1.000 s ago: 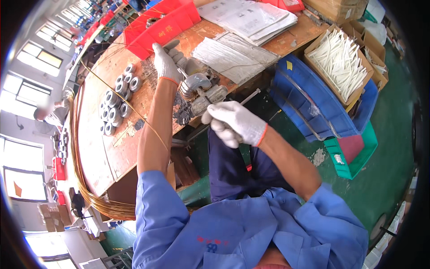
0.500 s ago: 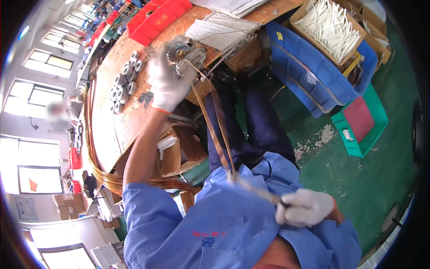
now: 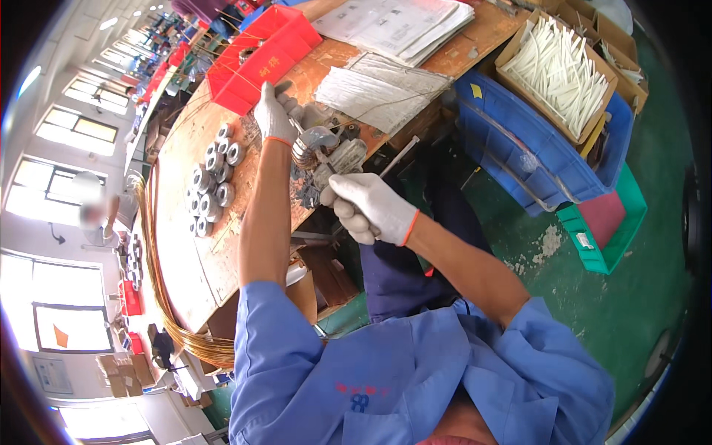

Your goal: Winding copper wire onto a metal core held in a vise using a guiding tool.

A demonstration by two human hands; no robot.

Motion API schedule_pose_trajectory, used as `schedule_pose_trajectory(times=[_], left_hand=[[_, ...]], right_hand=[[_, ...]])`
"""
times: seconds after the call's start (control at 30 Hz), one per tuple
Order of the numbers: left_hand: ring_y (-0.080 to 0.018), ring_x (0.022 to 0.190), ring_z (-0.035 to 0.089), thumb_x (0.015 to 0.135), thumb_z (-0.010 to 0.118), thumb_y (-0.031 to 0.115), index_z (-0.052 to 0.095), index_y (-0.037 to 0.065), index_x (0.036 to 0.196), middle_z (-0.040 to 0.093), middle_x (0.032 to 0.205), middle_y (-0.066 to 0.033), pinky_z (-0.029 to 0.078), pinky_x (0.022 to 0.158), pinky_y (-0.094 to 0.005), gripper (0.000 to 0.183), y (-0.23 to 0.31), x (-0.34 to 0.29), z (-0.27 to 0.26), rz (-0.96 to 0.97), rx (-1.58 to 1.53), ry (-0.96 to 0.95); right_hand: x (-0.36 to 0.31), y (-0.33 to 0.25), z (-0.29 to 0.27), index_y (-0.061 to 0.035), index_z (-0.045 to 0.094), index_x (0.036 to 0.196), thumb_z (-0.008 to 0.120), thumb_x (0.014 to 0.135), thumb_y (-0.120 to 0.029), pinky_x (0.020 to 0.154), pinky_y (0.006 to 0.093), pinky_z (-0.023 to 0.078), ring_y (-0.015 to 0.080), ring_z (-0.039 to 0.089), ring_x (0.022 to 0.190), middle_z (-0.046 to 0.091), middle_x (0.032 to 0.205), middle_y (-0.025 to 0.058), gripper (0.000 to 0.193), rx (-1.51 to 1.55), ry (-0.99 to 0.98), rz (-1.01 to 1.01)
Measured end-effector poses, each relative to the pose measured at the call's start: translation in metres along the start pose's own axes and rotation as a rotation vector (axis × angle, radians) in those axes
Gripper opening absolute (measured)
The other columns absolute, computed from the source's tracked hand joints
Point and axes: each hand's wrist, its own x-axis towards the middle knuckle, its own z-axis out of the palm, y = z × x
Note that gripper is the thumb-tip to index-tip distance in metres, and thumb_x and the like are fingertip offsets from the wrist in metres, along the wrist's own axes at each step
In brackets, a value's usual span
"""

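Note:
A ring-shaped wound coil sits in a grey metal clamp at the edge of the wooden bench. My left hand, in a white glove, is just beyond the coil, beside a red bin. A thin copper wire runs across the bin to its fingertips, which seem closed on it. On the near side of the clamp, my right hand, also gloved in white, has its fingers curled in. Whatever lies inside that grip is hidden.
Several grey metal rings stand grouped on the bench, left of my left arm. A red bin and papers lie farther back. Copper wire bundles hang along the left edge. Blue crate and green crate are right.
My right hand has come from the lower right up to the clamp. The long strands stretched towards it no longer show. My left hand has moved from over the coil to beyond it.

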Motion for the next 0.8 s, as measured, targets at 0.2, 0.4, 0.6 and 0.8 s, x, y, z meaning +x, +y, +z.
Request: schedule_pose_trajectory(times=[0.2, 0.4, 0.6, 0.8], left_hand=[[-0.0124, 0.058, 0.047, 0.094, 0.079, 0.035, 0.059, 0.011, 0.095, 0.05, 0.072, 0.0006, 0.042, 0.053, -0.0304, 0.031, 0.036, -0.045, -0.01, 0.062, 0.279, 0.19], [-0.0303, 0.116, 0.064, 0.086, 0.081, 0.031, 0.054, -0.004, 0.143, 0.069, 0.119, -0.0178, 0.047, 0.105, -0.0445, 0.072, -0.014, -0.175, -0.011, 1.262, 1.404, 0.071], [-0.0107, 0.06, 0.051, 0.107, 0.058, 0.029, 0.066, -0.008, 0.118, 0.064, 0.079, -0.0039, 0.042, 0.056, -0.0271, 0.039, 0.042, -0.171, 0.095, 0.597, 0.975, -0.273], [-0.0059, 0.048, 0.031, 0.108, 0.059, 0.033, 0.065, -0.006, 0.11, 0.033, 0.062, 0.0054, 0.023, 0.044, -0.0261, 0.039, 0.049, -0.04, 0.057, 0.352, 0.415, -0.042]], right_hand=[[-0.121, 0.014, 0.009, -0.0072, 0.057, 0.099, 0.045, 0.114, -0.033, 0.034, 0.0263, 0.027, 0.0053, 0.035, 0.039, 0.038, 0.06, -0.0057, 0.033, -0.048, 0.076, 0.164], [-0.273, 0.023, -0.026, -0.0025, 0.061, 0.104, 0.048, 0.112, -0.024, 0.039, 0.028, 0.035, 0.0083, 0.046, 0.044, 0.051, 0.062, -0.0012, 0.026, -0.29, -0.183, 0.257], [-0.338, 0.001, -0.06, 0.0027, 0.065, 0.095, 0.05, 0.1, -0.011, 0.04, 0.0286, 0.038, 0.0099, 0.048, 0.043, 0.053, 0.056, 0.004, 0.021, -0.295, -0.137, 0.252], [-0.113, 0.025, -0.018, -0.0032, 0.06, 0.096, 0.046, 0.114, -0.031, 0.032, 0.0269, 0.03, 0.0084, 0.036, 0.034, 0.044, 0.056, -0.0023, 0.036, 0.042, -0.102, 0.139]])
